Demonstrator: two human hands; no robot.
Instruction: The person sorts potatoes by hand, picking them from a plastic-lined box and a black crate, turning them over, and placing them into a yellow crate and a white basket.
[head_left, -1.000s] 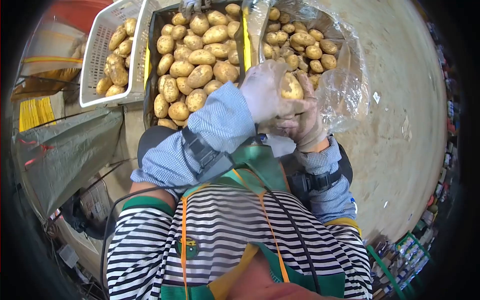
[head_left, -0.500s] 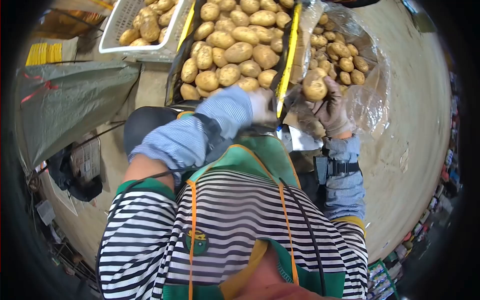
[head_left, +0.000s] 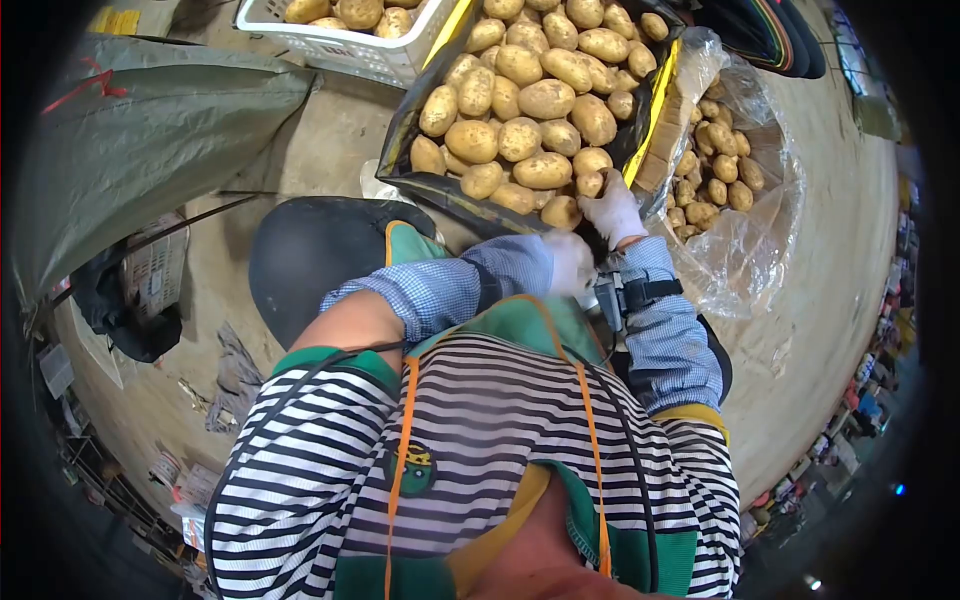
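A black bag with yellow edges stands open before me, filled with large potatoes. At its near right corner is my right hand, in a pale glove, its fingers closed around a potato at the edge of the pile. My left hand, also gloved, is just below that corner, close to my right wrist. Its fingers are mostly hidden, so I cannot see whether it holds anything. To the right, smaller potatoes lie in a carton lined with clear plastic.
A white plastic crate with potatoes stands at the upper left. Grey-green sheeting hangs at the left. Another person's dark clothing shows at the top right. My dark-clad knee is beside the bag.
My right hand has brought a potato from beside the plastic-lined carton left to the bag's near corner. The view has shifted, so bag and crate appear further right. My left hand sits lower.
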